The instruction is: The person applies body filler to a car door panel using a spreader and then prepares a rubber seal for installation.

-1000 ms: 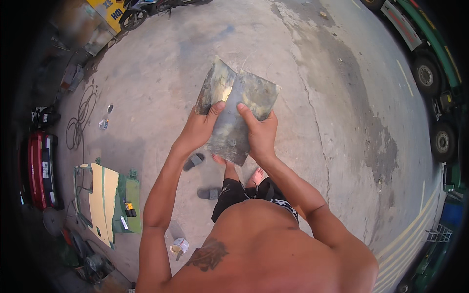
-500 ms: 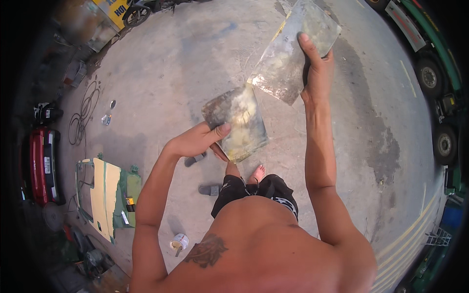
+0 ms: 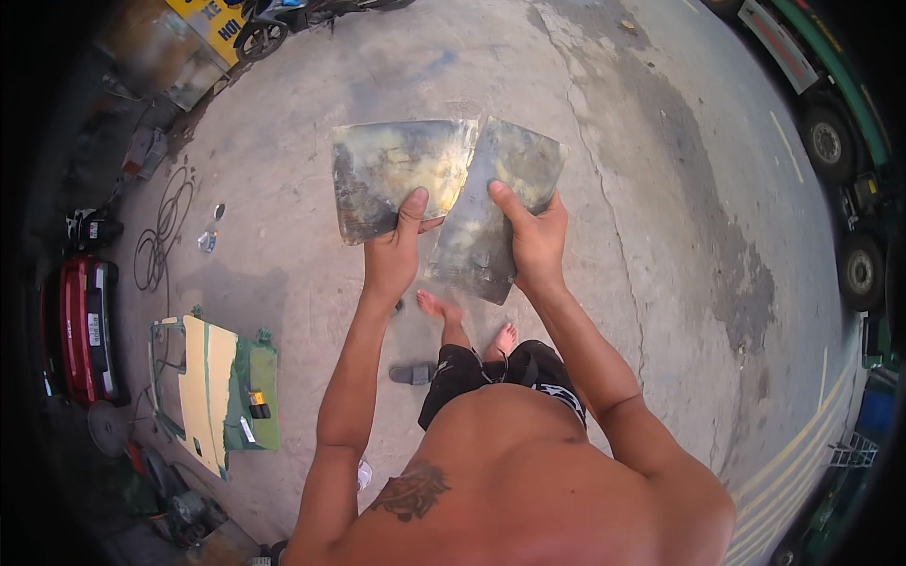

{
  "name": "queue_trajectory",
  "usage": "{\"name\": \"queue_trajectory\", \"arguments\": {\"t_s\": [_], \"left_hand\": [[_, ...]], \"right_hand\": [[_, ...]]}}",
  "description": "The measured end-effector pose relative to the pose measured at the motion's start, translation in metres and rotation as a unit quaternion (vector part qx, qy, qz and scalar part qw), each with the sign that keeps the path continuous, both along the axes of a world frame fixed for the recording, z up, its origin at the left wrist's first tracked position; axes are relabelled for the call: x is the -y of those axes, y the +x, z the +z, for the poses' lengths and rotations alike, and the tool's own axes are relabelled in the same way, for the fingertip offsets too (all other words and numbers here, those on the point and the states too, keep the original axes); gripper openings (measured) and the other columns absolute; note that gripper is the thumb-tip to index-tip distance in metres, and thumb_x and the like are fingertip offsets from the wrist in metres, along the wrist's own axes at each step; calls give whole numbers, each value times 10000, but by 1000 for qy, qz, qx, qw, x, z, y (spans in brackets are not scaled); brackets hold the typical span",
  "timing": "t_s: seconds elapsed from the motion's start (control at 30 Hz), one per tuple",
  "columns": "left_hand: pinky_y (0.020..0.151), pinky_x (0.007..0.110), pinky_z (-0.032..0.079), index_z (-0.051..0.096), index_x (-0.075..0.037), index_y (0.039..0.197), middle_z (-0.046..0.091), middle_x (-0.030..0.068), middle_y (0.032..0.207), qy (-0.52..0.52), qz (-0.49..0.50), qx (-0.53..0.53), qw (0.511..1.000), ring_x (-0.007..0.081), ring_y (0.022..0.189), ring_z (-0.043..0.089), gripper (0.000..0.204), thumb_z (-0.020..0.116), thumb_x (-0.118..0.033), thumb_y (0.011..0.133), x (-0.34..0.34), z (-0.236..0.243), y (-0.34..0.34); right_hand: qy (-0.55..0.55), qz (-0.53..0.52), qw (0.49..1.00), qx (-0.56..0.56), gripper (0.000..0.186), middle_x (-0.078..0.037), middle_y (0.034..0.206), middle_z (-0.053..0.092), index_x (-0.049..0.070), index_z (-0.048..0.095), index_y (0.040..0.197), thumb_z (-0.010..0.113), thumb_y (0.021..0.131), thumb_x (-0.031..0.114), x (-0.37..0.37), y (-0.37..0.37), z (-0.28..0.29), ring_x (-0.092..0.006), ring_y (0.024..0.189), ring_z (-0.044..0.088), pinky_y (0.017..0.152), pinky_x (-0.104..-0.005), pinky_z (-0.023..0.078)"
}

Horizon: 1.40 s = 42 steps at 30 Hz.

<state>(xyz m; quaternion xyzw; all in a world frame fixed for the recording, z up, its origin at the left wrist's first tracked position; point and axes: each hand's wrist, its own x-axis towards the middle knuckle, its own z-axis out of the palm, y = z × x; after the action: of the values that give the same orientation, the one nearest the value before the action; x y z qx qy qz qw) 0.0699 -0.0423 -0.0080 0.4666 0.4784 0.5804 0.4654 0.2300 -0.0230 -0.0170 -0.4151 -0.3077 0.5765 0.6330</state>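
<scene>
In the centre of the head view my left hand (image 3: pixel 398 247) grips a squarish, thin plate (image 3: pixel 387 160) smeared grey and cream, thumb on its face. My right hand (image 3: pixel 534 240) is closed on a longer, similar plate (image 3: pixel 477 250), thumb on top and fingers mostly hidden behind it. The two plates are side by side at a slant, their inner edges very close; I cannot tell if they touch. Below them are my bare feet (image 3: pixel 505 340) and a grey slipper (image 3: pixel 411 374) on the concrete.
At left lie a cream-and-green vehicle door (image 3: pixel 203 382), a coiled hose (image 3: pixel 151 255) and a red bumper (image 3: pixel 77 330). A motorbike (image 3: pixel 262 33) stands at the top left. A green truck with large wheels (image 3: pixel 827 146) lines the right edge. Concrete ground (image 3: pixel 642 189) lies between.
My right hand has come down and leftward since half a second ago. My left hand has risen and turned its plate, so the plates are again side by side.
</scene>
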Motion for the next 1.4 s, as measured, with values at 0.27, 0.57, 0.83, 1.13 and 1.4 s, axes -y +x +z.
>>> {"name": "queue_trajectory", "arguments": {"t_s": [0.27,0.57,0.83,1.13,1.4], "left_hand": [[968,309,406,506,22,1297,580,94,1222,-126,-268,-135,946,181,1157,503,522,518,-404,994,38,-4,3],[982,382,458,388,-21,1376,527,95,1286,-27,-49,345,937,215,1171,541,482,541,-259,985,23,-2,29],[874,317,508,518,-1,1245,595,72,1159,-2,25,298,954,157,1033,599,369,631,-86,904,13,15,6],[860,366,541,513,-25,1259,614,93,1157,-97,-36,332,937,209,1019,634,371,576,-173,925,10,-3,8],[909,371,535,521,-26,1268,629,117,1193,-132,-105,416,894,230,1060,642,368,544,-189,939,-10,16,-3]], "right_hand": [[128,-90,988,-7,391,-116,1057,649,-27,548,1150,731,838,120,-76,41,46,-180,911,641,816,-310,511],[275,-29,955,-103,331,-81,1128,615,33,510,1227,616,943,166,-39,37,75,-178,1041,605,930,-355,497],[113,283,952,-20,433,-43,1147,629,-7,527,1296,565,986,293,-7,28,16,-109,989,583,890,-296,452],[114,194,969,-102,364,-60,1034,648,11,544,1178,565,980,315,-67,63,42,-136,950,640,789,-302,542],[110,302,947,21,438,-33,980,650,68,540,1180,653,916,400,-61,46,-23,-123,773,624,615,-253,500]]}}
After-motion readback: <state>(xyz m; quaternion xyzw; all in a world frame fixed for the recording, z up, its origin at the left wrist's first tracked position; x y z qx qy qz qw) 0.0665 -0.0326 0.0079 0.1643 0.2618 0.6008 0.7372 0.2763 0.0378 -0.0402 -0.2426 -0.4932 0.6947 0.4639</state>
